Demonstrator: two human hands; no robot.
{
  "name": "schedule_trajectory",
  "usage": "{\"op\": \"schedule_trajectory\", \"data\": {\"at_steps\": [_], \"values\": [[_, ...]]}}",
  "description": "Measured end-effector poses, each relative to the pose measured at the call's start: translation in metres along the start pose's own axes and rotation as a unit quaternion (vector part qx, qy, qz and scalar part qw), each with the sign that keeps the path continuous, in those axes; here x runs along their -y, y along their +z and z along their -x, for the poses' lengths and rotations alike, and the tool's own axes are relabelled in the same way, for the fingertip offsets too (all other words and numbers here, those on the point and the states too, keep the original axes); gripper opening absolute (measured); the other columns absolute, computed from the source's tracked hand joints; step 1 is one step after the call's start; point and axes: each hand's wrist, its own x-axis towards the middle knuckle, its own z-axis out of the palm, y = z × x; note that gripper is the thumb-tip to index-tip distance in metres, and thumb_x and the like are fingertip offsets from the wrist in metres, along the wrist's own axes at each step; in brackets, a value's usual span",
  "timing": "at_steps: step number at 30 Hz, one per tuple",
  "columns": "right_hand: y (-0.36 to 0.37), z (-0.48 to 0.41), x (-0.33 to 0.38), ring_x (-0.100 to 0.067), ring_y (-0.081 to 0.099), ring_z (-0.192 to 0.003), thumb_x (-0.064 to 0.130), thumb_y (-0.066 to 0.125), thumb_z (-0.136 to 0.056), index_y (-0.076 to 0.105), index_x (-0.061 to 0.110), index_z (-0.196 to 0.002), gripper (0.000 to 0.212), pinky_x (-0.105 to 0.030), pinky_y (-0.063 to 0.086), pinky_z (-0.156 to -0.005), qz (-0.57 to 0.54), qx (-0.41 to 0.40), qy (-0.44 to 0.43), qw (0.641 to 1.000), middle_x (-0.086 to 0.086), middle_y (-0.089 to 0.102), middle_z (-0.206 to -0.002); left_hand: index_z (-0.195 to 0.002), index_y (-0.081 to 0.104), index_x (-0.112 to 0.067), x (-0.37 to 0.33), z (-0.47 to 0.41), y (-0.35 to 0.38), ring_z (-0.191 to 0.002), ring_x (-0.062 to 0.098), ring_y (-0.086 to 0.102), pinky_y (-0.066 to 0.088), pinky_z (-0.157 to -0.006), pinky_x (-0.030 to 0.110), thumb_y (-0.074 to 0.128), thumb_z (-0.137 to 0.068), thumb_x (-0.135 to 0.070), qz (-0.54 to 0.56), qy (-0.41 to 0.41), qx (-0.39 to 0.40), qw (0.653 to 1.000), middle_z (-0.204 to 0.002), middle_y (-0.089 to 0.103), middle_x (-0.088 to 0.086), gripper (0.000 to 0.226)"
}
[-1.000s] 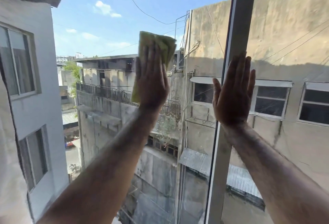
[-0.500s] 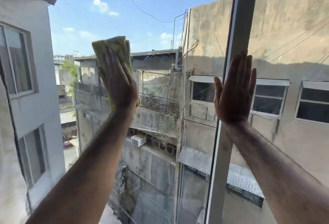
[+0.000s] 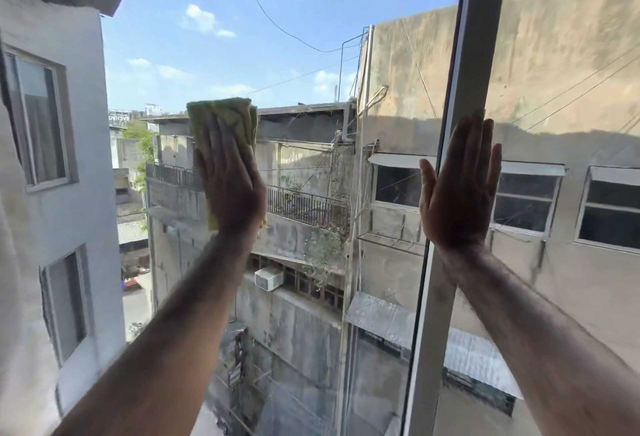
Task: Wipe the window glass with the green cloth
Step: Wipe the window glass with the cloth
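Note:
The green cloth [image 3: 221, 115] is folded and lies flat against the window glass [image 3: 298, 55] in the left pane, at mid height. My left hand [image 3: 232, 179] presses on it with the fingers pointing up and covers most of it, so only its top edge and a strip on the left show. My right hand [image 3: 459, 186] rests flat and spread, holding nothing, over the grey vertical window frame [image 3: 479, 27] and the edge of the right pane.
The vertical frame bar runs top to bottom right of centre, splitting the glass into two panes. A pale curtain edge [image 3: 14, 262] hangs at the far left. Outside are concrete buildings, a balcony railing and overhead wires.
My left hand slid the cloth leftward across the left pane, then a little downward. My right hand stayed in place on the frame.

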Motion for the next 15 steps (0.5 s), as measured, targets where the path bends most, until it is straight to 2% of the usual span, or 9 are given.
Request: {"op": "schedule_trajectory", "data": {"at_steps": [1, 2, 4, 7, 9, 10, 12, 13, 15], "values": [[0.0, 0.0, 0.0, -0.034, 0.016, -0.165, 0.044, 0.03, -0.117, 0.015, 0.0, -0.167, 0.068, -0.056, 0.021, -0.133, 0.001, 0.001, 0.001, 1.0, -0.021, 0.017, -0.176, -0.164, 0.022, -0.005, -0.019, -0.012, 0.006, -0.163, 0.029, 0.02, 0.019, -0.133, 0.055, 0.032, -0.113, -0.024, 0.011, -0.012, -0.013, 1.0, -0.173, 0.025, 0.015, 0.055], [-0.001, 0.0, 0.001, -0.033, 0.016, -0.165, 0.044, 0.029, -0.117, 0.015, 0.0, -0.167, 0.068, -0.056, 0.021, -0.133, 0.001, 0.002, 0.001, 1.0, -0.021, 0.017, -0.176, -0.164, 0.021, -0.006, -0.036, -0.018, 0.013, -0.163, 0.028, 0.02, 0.019, -0.133, 0.055, 0.032, -0.112, -0.021, 0.014, 0.015, -0.016, 1.0, -0.173, 0.025, 0.015, 0.055], [-0.002, -0.001, 0.001, -0.033, 0.016, -0.165, 0.044, 0.027, -0.117, 0.015, 0.0, -0.167, 0.068, -0.055, 0.019, -0.134, -0.001, 0.004, 0.002, 1.0, -0.02, 0.016, -0.176, -0.163, 0.023, -0.008, -0.068, -0.006, 0.032, -0.162, 0.028, 0.022, 0.022, -0.132, 0.056, 0.037, -0.11, -0.011, 0.008, 0.155, -0.01, 0.988, -0.172, 0.028, 0.015, 0.056], [-0.002, 0.0, 0.0, -0.033, 0.016, -0.165, 0.042, 0.028, -0.116, 0.015, 0.001, -0.167, 0.067, -0.055, 0.02, -0.134, 0.01, 0.007, 0.002, 1.0, -0.02, 0.016, -0.176, -0.164, 0.025, -0.012, -0.08, 0.053, 0.042, -0.163, 0.026, 0.021, 0.027, -0.13, 0.055, 0.044, -0.111, -0.014, 0.021, 0.404, 0.061, 0.913, -0.173, 0.023, 0.01, 0.057], [-0.001, 0.0, 0.0, -0.033, 0.017, -0.165, 0.042, 0.03, -0.116, 0.015, 0.001, -0.167, 0.067, -0.055, 0.021, -0.133, 0.011, 0.005, 0.0, 1.0, -0.02, 0.017, -0.176, -0.165, 0.022, -0.014, -0.047, 0.088, 0.032, -0.164, 0.024, 0.018, 0.024, -0.132, 0.054, 0.047, -0.11, -0.019, 0.014, 0.465, 0.136, 0.875, -0.175, 0.02, 0.007, 0.06], [-0.001, 0.0, 0.0, -0.033, 0.017, -0.165, 0.041, 0.031, -0.116, 0.015, 0.001, -0.167, 0.067, -0.055, 0.021, -0.133, 0.007, 0.001, 0.0, 1.0, -0.02, 0.017, -0.176, -0.164, 0.024, -0.013, -0.023, 0.102, 0.024, -0.163, 0.025, 0.021, 0.025, -0.132, 0.054, 0.051, -0.109, -0.019, 0.002, 0.461, 0.151, 0.875, -0.174, 0.023, 0.008, 0.061], [-0.001, -0.001, 0.001, -0.033, 0.018, -0.165, 0.042, 0.03, -0.116, 0.016, 0.0, -0.167, 0.067, -0.054, 0.02, -0.134, -0.005, -0.003, 0.002, 1.0, -0.02, 0.018, -0.176, -0.16, 0.033, -0.009, 0.023, 0.117, 0.004, -0.16, 0.031, 0.03, 0.03, -0.129, 0.058, 0.06, -0.105, -0.016, -0.03, 0.387, 0.137, 0.911, -0.169, 0.034, 0.014, 0.062], [-0.001, 0.0, 0.001, -0.033, 0.018, -0.165, 0.043, 0.029, -0.116, 0.016, 0.0, -0.167, 0.067, -0.054, 0.02, -0.134, -0.009, -0.004, 0.003, 1.0, -0.02, 0.018, -0.176, -0.159, 0.036, -0.006, 0.037, 0.113, -0.003, -0.158, 0.034, 0.033, 0.032, -0.127, 0.061, 0.062, -0.103, -0.012, -0.039, 0.319, 0.114, 0.94, -0.167, 0.037, 0.018, 0.061], [-0.001, -0.001, 0.001, -0.034, 0.019, -0.164, 0.044, 0.027, -0.116, 0.015, 0.0, -0.167, 0.068, -0.054, 0.02, -0.134, -0.008, -0.005, 0.003, 1.0, -0.02, 0.018, -0.176, -0.16, 0.032, -0.003, 0.039, 0.076, -0.006, -0.159, 0.035, 0.029, 0.028, -0.128, 0.063, 0.048, -0.108, -0.012, -0.03, 0.13, 0.064, 0.989, -0.169, 0.033, 0.02, 0.055]]}}
